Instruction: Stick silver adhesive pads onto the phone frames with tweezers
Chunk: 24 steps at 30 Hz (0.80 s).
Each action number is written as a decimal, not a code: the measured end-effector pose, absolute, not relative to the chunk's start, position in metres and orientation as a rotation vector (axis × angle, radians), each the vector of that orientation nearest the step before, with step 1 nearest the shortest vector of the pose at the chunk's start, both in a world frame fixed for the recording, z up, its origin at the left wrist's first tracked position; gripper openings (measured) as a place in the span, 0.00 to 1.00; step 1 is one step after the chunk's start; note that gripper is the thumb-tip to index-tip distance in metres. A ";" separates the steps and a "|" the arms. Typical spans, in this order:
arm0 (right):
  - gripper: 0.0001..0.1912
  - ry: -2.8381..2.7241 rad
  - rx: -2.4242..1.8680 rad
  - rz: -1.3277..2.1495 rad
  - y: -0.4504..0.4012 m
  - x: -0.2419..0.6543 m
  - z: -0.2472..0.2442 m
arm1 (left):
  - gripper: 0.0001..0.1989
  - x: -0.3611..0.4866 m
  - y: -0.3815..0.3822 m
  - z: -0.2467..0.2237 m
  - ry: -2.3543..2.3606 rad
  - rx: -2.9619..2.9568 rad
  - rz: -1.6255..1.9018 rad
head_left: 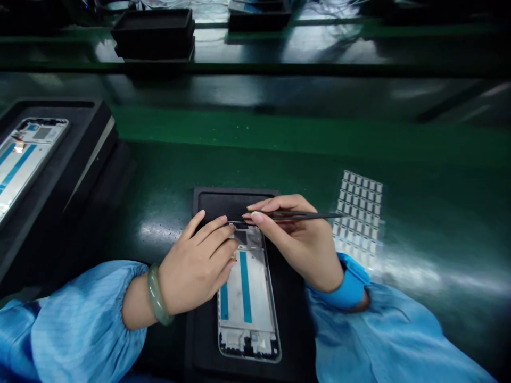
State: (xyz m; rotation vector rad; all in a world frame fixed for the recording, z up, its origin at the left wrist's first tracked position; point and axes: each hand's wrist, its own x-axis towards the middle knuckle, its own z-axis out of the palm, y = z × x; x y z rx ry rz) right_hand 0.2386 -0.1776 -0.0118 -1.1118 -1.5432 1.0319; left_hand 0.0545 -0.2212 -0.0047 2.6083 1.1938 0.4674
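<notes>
Black tweezers lie level between the thumb and fingers of my right hand, over the upper end of a phone frame. One end of the tweezers sticks out to the right past the hand. The silvery frame bears blue strips and rests in a black tray. My left hand, fingers spread, lies over the frame's upper left part, its fingertips touching there. Those fingers hide that corner. A small part in the tweezers cannot be made out.
To the right lies a sheet of small pale parts in rows. A stack of black trays at the left carries another phone frame. More black trays stand at the back, beyond the green work surface.
</notes>
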 end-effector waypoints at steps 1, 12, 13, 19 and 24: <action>0.07 -1.585 -1.116 1.001 -0.178 0.239 -0.012 | 0.14 0.055 -0.221 -0.005 1.198 2.605 0.471; 0.06 -1.890 -1.171 0.667 -0.180 0.242 -0.016 | 0.14 0.052 -0.220 -0.008 1.169 2.559 0.524; 0.06 -1.896 -1.175 0.657 -0.180 0.242 -0.017 | 0.14 0.052 -0.220 -0.008 1.168 2.559 0.527; 0.05 -1.903 -1.181 0.633 -0.181 0.241 -0.015 | 0.14 0.052 -0.221 -0.008 1.166 2.550 0.518; 0.05 -1.912 -1.186 0.617 -0.181 0.241 -0.015 | 0.14 0.051 -0.220 -0.007 1.161 2.537 0.498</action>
